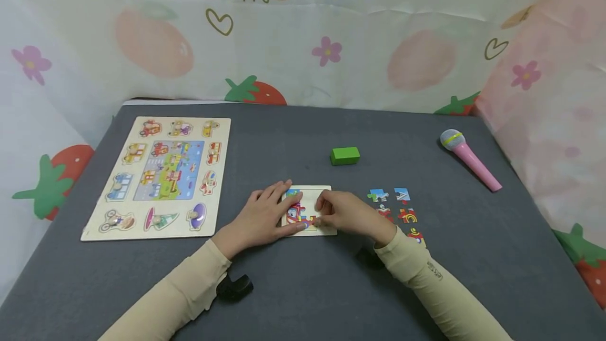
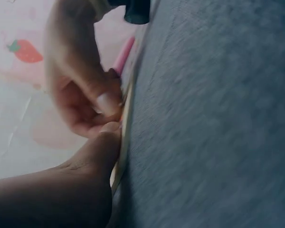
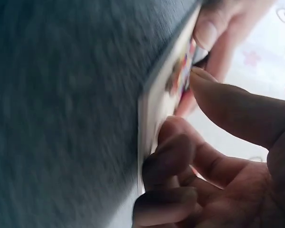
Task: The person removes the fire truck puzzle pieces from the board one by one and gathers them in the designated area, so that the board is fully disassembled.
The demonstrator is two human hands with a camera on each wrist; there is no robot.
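A small jigsaw board, pale with a light rim, lies on the table with a few colourful pieces joined at its left. My left hand rests across the board's left side, fingers extended and thumb along the lower edge. At the lower middle of the board, my right hand pinches a small red-and-yellow puzzle piece beside the joined ones; the fingers partly hide it. In the right wrist view the right thumb reaches the coloured pieces close to the left thumb.
Several loose puzzle pieces lie right of the board, partly behind the right wrist. A large wooden peg puzzle stands at the left. Behind are a green block and, farther right, a pink toy microphone.
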